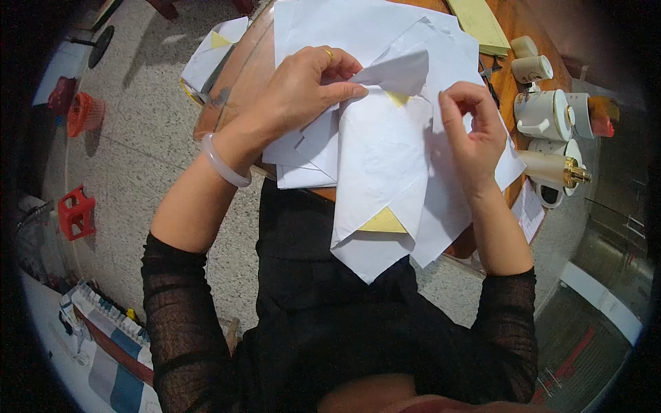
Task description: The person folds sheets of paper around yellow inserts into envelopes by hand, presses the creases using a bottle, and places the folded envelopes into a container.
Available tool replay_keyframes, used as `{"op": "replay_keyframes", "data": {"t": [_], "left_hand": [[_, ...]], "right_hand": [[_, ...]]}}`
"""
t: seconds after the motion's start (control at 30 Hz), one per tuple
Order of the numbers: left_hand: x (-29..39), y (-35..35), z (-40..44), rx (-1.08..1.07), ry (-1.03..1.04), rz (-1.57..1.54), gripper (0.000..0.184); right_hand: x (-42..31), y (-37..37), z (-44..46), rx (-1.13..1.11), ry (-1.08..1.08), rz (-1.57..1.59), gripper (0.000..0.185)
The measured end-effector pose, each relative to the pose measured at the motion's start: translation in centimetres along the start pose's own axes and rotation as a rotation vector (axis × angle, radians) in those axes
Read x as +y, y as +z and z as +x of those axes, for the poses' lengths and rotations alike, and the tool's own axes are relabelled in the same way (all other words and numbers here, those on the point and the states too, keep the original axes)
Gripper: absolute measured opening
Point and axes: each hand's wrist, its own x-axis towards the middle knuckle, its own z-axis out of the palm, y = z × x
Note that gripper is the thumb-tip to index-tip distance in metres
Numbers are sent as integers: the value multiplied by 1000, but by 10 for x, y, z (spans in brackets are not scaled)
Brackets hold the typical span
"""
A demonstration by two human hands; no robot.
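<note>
A bundle wrapped in white paper (383, 158) lies lengthwise in front of me, its lower end overhanging the table edge above my lap. Yellow paper (384, 221) shows at the lower fold, and a smaller yellow corner peeks out at the top. My left hand (318, 81) pinches the raised white paper flap (396, 72) at the bundle's upper left, thumb towards me. Close to the upper right side is my right hand (474, 127), fingers curled and thumb near the index finger. Whether its fingertips hold any paper I cannot make out.
White sheets (330, 31) spread over the wooden table (237, 69) beneath the bundle. A yellow paper stack (480, 24) is at the back right. Along the right edge stand a white lidded pot (540, 113), cups and a gold-capped bottle (551, 168). Another white-and-yellow packet (213, 55) sits at left.
</note>
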Motion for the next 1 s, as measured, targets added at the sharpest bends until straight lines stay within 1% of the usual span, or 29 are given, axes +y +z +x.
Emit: {"op": "replay_keyframes", "data": {"t": [0.1, 0.13, 0.23, 0.27, 0.3, 0.37, 0.4, 0.5, 0.6, 0.7, 0.8, 0.9, 1.0], "left_hand": [[4, -2, 0, 9, 61, 96, 36], [6, -1, 0, -4, 39, 82, 37], [7, -3, -1, -32, -6, 44, 39], [5, -4, 1, -44, -2, 31, 40], [3, -4, 2, -56, 4, 18, 41], [-2, -4, 2, -15, 90, 97, 44], [-4, -3, 2, 6, 132, 135, 46], [-7, -3, 3, 69, 211, 174, 51], [-3, -4, -1, 54, 161, 251, 53], [-10, -3, 2, 72, 219, 218, 51], [-13, -3, 5, 59, 254, 185, 52], [-11, 0, 3, 81, 236, 161, 46], [-5, -2, 5, -2, 139, 128, 35]], "right_hand": [[-38, 0, 4, -331, 346, 25, 22], [-35, 4, 7, -423, 413, 84, 33], [-43, 7, 38, -517, 765, 324, 37], [-40, 10, 47, -554, 841, 426, 38], [-36, 14, 54, -615, 870, 428, 35], [-28, 20, 66, -738, 932, 427, 32], [-28, 21, 72, -805, 927, 411, 22], [-39, 31, 80, -838, 898, 259, 21], [-38, 35, 88, -882, 858, 131, 22], [-40, 37, 92, -805, 909, 198, 23], [-32, 41, 89, -763, 953, 352, 27], [-30, 39, 86, -743, 887, 387, 28], [-32, 37, 84, -740, 881, 406, 28]]}}
